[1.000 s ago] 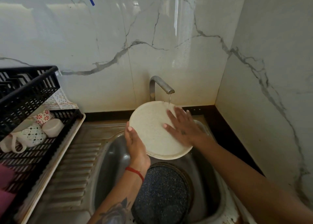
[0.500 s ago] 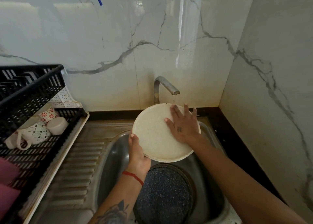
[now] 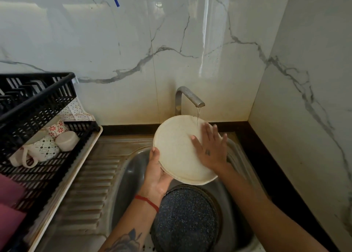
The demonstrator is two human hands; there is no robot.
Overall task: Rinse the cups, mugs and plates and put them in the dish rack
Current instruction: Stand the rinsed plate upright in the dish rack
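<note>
A cream plate is tilted over the steel sink, under a thin stream from the tap. My left hand grips the plate's lower left rim from below. My right hand lies flat on the plate's face, fingers spread, near its upper right. A dark speckled plate lies in the sink bowl below. In the black dish rack at the left rest patterned mugs and a small white cup.
A ribbed steel drainboard lies between rack and sink. The rack stands on a cream tray. Pink items sit at the rack's near left. Marble walls close in behind and on the right.
My right hand has slid up and right across the plate's face, towards the water stream. My left hand keeps its hold on the rim.
</note>
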